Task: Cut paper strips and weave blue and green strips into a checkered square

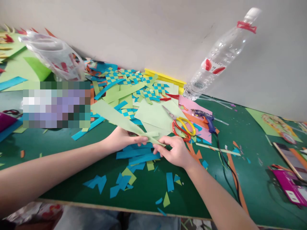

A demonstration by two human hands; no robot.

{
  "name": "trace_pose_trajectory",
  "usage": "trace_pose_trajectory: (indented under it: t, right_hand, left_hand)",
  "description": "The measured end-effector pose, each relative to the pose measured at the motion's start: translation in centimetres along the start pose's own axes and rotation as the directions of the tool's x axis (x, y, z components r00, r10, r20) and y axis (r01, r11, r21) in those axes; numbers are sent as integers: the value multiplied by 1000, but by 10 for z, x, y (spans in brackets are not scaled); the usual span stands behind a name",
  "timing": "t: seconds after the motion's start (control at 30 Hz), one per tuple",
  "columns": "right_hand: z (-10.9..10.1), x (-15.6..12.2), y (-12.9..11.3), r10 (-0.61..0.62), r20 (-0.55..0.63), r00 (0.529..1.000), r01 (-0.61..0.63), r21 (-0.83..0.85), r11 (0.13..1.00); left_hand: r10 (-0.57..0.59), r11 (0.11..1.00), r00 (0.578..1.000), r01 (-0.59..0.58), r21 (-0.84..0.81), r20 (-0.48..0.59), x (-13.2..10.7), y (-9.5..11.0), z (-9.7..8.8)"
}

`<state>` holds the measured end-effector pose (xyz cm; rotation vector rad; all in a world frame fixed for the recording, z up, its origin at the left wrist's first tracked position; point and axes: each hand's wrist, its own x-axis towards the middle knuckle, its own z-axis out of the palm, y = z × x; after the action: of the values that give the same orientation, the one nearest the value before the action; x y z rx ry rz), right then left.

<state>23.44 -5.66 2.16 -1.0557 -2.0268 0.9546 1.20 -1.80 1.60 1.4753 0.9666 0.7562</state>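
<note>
Both my hands hold one long light-green paper piece (112,116) above the green table (254,182). My left hand (122,139) grips it from below, fingers curled round the paper. My right hand (174,150) pinches its narrow near end between thumb and fingers. The wide end of the paper reaches up and left over the pile. Blue paper strips (136,155) lie right under my hands.
Scissors with red and yellow handles (182,124) lie just beyond my right hand. Woven blue-and-green paper mats (129,76) sit by the wall. A clear plastic bottle (220,57) leans there, a plastic bag (55,54) stands at left, a blue glue gun (207,119) with cord at right.
</note>
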Motion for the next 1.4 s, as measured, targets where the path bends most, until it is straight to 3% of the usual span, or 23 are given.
trace_pose_trajectory:
  t: [0.17, 0.4, 0.57, 0.73, 0.9, 0.97, 1.03, 1.1, 1.2, 1.27, 1.4]
  right_hand:
    - [-4, -1, 5, 96, -23, 995, -94, 60, 994]
    - [-11, 2, 15, 233, -122, 965, -189, 294, 937]
    - [-15, 4, 22, 236, -216, 947, -120, 443, 888]
    - [-16, 3, 36, 218, -351, 911, 10, 547, 837]
    - [-15, 6, 35, 152, -469, 870, 149, 543, 826]
    - [-13, 8, 31, 145, -426, 893, 106, 513, 852]
    - [-10, 8, 27, 179, -309, 934, -16, 465, 885]
    - [-7, 6, 22, 194, -251, 948, -63, 449, 891]
    - [-2, 3, 12, 170, -188, 967, -96, 350, 932]
    - [0, 1, 6, 148, -177, 973, -98, 266, 959]
    - [-1, 0, 2, 136, -224, 965, -120, 84, 989]
  left_hand:
    - [-36, 997, 986, 25, -68, -162, 7, -8, -10]
    - [-33, 940, 941, -86, -332, -337, 18, -14, -22]
    - [-45, 879, 911, -159, -450, -410, 23, -17, -31]
    - [-26, 861, 898, -203, -467, -439, 25, -19, -35]
    - [-33, 866, 940, -143, -479, -340, 20, -13, -29]
    - [-16, 881, 959, -119, -457, -282, 15, -9, -24]
    - [22, 906, 978, -108, -409, -209, 10, -6, -18]
    - [57, 942, 991, -94, -322, -123, 5, -3, -11]
    - [15, 985, 1000, -10, -173, 25, -1, 0, -1]
    - [42, 997, 994, -36, -63, 96, -3, 2, 3]
    - [136, 970, 986, -151, 190, 92, -5, 3, 4]
